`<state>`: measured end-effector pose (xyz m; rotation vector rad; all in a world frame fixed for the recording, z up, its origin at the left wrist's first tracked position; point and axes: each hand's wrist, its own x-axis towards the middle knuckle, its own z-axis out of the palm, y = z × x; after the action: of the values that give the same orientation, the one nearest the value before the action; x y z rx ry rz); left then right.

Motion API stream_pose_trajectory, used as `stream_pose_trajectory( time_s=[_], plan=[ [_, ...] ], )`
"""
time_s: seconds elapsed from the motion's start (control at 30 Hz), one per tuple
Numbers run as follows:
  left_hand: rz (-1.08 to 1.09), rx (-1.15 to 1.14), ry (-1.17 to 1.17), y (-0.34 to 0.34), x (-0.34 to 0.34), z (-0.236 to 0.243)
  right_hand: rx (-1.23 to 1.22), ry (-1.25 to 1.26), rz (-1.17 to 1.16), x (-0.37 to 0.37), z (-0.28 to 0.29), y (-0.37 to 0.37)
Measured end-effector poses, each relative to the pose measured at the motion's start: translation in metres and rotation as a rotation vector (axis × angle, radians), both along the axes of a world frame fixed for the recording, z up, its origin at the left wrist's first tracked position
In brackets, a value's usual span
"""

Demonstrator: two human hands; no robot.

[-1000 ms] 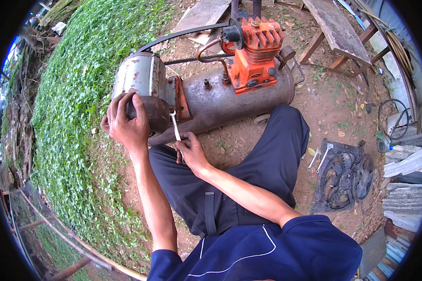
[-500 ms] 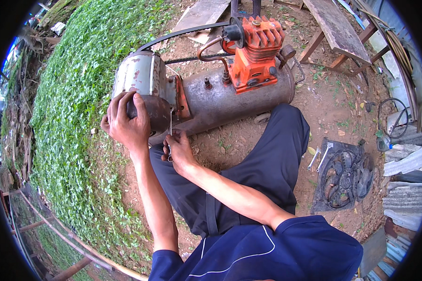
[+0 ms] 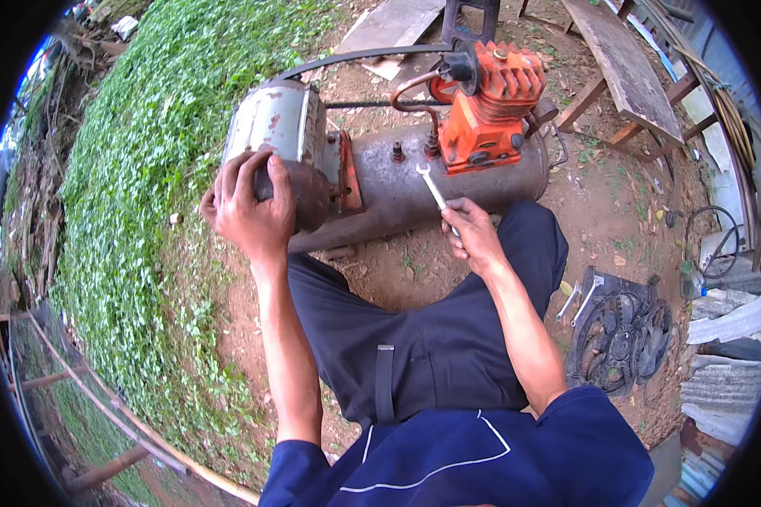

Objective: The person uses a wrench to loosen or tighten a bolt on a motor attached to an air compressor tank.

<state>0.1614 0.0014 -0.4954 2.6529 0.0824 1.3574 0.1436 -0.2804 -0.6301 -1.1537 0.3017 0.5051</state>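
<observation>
- The left hand (image 3: pixel 249 207) rests on the dark end cover of the grey motor (image 3: pixel 277 118), its fingers curved over it and thumb spread apart.
- The right hand (image 3: pixel 475 235) has its fingers clamped on a wrench (image 3: pixel 432 186), whose open end points up across the near side of the tank (image 3: pixel 380 173); whether they touch, I cannot tell.
- The motor sits at the tank's left end, the orange pump (image 3: pixel 495 110) near its right end.
</observation>
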Motion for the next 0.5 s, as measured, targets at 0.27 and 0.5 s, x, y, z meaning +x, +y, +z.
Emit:
stream_pose_trajectory(
  time_s=[0.27, 0.5],
  plan=[
    [-0.024, 0.018, -0.057, 0.002, 0.004, -0.002, 0.072, -0.038, 0.228, -0.028, 0.009, 0.081],
    [-0.001, 0.0, 0.0, -0.001, 0.002, 0.001, 0.039, -0.035, 0.121, -0.02, 0.007, 0.133]
  ],
)
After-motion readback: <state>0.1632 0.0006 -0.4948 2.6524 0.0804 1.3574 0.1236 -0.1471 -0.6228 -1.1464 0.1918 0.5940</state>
